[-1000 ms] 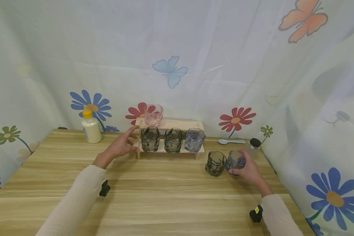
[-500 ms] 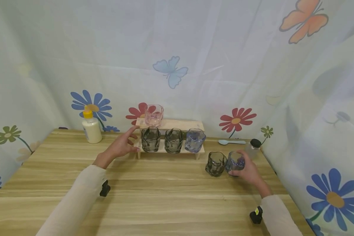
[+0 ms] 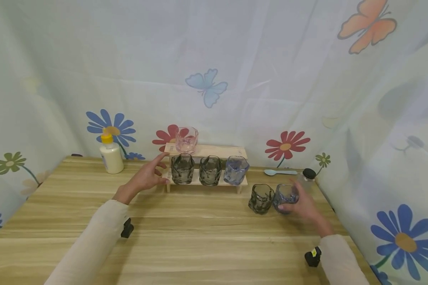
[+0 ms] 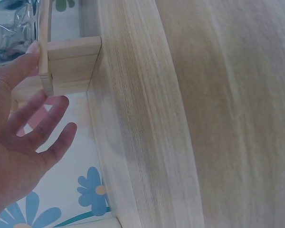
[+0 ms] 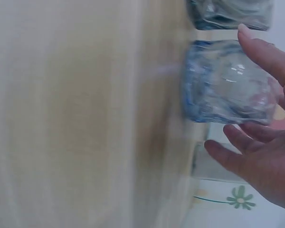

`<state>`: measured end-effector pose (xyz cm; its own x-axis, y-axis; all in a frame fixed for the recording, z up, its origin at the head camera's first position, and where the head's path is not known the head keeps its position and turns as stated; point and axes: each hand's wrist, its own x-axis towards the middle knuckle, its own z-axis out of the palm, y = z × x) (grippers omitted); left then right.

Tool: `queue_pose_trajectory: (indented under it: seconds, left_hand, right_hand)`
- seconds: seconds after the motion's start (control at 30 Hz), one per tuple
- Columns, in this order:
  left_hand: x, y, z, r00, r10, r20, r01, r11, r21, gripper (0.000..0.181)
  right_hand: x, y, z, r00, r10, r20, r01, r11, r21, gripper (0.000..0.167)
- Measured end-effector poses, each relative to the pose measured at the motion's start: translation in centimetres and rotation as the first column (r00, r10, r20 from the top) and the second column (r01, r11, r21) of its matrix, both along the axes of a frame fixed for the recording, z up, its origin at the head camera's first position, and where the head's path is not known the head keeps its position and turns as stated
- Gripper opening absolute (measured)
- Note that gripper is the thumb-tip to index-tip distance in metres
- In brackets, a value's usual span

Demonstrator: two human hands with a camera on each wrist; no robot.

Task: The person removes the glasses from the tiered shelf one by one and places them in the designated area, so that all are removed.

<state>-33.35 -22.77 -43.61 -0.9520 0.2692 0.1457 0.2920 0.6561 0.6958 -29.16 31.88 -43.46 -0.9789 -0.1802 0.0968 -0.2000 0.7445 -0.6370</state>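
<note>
While the left grip stays slack, the right grip has released the blue glass.

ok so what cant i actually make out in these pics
Label on the yellow-capped bottle: head view, too small to read.
Base of the black-lidded jar: head view, hidden behind the right hand.
Rim of the shelf's smoky glass: left wrist view, cut off by the left edge.
Part of the other smoky glass: right wrist view, cut off by the top edge.
</note>
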Motion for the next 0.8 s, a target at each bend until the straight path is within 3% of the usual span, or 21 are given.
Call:
queue_pose_trajectory:
  seconds: [0.17,0.37,0.57,0.8]
  left_hand:
    - [0.0,-0.1,0.0,1.000,0.000,0.001,0.000,1.000,0.002,0.096]
    - [0.1,0.0,0.2,1.000,-0.002,0.007,0.002,1.000,0.002,0.096]
    - [0.1,-0.1,0.2,1.000,-0.005,0.005,0.005,1.000,0.006,0.096]
    - [0.2,-0.1,0.1,1.000,-0.002,0.011,0.002,1.000,0.009,0.096]
  right_hand:
    - [-0.3,0.0,2.3,0.998,0.047,-0.033,-0.046,0.999,0.020,0.103]
    - [-1.4,-1.2,5.1,0.995,0.102,-0.016,-0.100,0.992,0.072,0.097]
    - [-2.8,-4.4,7.2,0.993,0.119,-0.006,-0.119,0.991,0.066,0.097]
    - [-4.9,-9.5,8.9,0.975,0.210,-0.075,-0.205,0.976,0.071,0.098]
